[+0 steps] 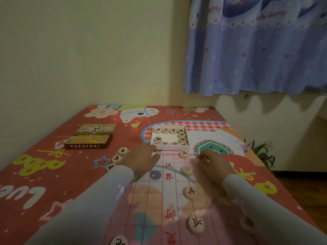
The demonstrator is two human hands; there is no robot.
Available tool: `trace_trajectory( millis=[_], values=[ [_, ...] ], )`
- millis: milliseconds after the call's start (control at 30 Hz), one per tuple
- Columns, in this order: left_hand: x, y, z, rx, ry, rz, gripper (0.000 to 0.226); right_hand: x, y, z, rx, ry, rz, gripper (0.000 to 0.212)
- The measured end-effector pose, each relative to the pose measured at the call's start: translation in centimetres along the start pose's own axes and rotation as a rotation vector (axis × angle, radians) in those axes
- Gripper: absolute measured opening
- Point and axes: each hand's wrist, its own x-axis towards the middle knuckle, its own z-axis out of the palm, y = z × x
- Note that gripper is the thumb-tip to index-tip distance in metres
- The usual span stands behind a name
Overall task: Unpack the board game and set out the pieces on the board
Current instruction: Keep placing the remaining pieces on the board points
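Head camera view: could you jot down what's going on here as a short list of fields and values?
surface: table under a red cartoon cloth
board: thin see-through sheet with red lines, spread flat
tray: white box, discs along its edges, middle bare
lid: dark printed box, left of the tray
pieces on board: several round wooden discs
left hand: flat, near the tray's front corner
right hand: fingertips pinching a disc at the board's far edge

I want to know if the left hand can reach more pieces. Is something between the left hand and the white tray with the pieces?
Nothing visible blocks it. The left hand lies on the board's far edge, just before the near wall of the white tray, which is open on top, with pieces along its sides.
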Motion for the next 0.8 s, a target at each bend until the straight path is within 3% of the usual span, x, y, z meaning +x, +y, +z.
trace_trajectory(
  millis=[233,400,600,800],
  values=[
    [6.6,0.8,0.3,0.022,-0.023,-0.006,0.038,2.6,0.9,0.2,-0.094,-0.115,-0.121,0.02],
    [11.4,0.9,1.3,0.095,-0.052,-0.058,0.031,5.2,0.6,-0.9,-0.015,-0.02,-0.129,0.02],
    [15.9,-0.1,1.7,0.25,-0.227,-0.105,0.028,11.2,-1.1,0.3,0.06,-0.036,-0.166,0.018],
    [18.1,-0.5,2.1,0.308,-0.33,-0.103,0.012,15.5,-3.3,1.9,-0.074,-0.268,-0.17,0.038]
  ],
)
